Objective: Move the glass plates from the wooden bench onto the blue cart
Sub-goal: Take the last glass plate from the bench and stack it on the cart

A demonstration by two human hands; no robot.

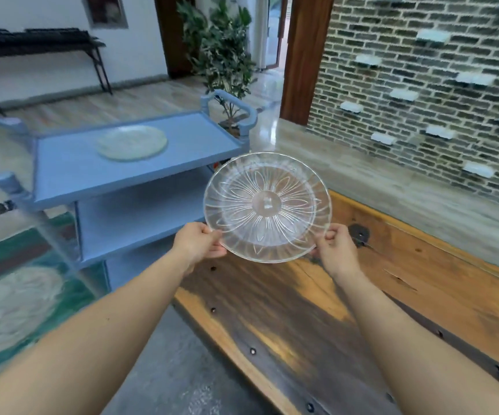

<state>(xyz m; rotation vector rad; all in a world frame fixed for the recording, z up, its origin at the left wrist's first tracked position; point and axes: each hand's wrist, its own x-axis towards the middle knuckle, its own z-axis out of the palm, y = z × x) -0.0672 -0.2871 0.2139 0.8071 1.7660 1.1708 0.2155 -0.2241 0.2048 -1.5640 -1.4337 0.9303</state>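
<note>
Glass plate in hand (267,206): clear pressed glass with a petal pattern, held in the air above the near end of the tabletop, tilted so its face turns toward the camera; it touches neither tabletop nor cart.
Left hand (197,239): fingers closed on the plate's lower left rim, thumb over the top face, the rest underneath.
Right hand (333,250): fingers closed on the lower right rim in the same pinch; the two hands sit on opposite sides of the near edge.
Tabletop (347,310): worn wooden bench with dark streaks and bolt heads; no other plate shows on the part in view.
Blue cart (62,172): three-tier trolley just beside the bench's left end, handles at both ends.
Plate on cart (132,142): one plate lies flat on the top shelf, toward its middle; blur hides its pattern.
Step in hand: carrying, judged from the plate being lifted clear of the bench and not yet over the cart.
Next move: swing the plate left and forward over the top shelf, level it, and lower it onto bare shelf beside the resting plate, or onto it, releasing only once it is supported.
Care needed: clear the shelf's raised lip; avoid glass striking glass.
</note>
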